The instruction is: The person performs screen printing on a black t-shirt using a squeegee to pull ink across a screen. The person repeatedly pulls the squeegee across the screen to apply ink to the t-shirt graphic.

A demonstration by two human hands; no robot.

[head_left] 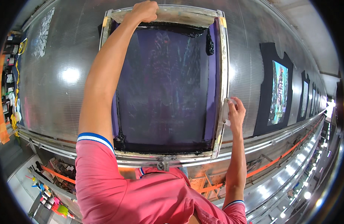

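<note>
A screen-printing frame lies in front of me, its purple mesh covered by a dark film, through which a faint picture shows. Along the far end rests a wide squeegee, and my left hand is closed over its top edge. Thick black ink lies along the squeegee's lower edge, with a blob near the far right corner and smears at the near end. At the frame's right side, my right hand pinches a small whitish piece against the rail; its exact shape is partly hidden.
The frame sits on a long grey table. To the right, a black shirt with a colourful print lies flat, and more shirts follow in a row. A metal rail runs along the near edge. Containers stand at far left.
</note>
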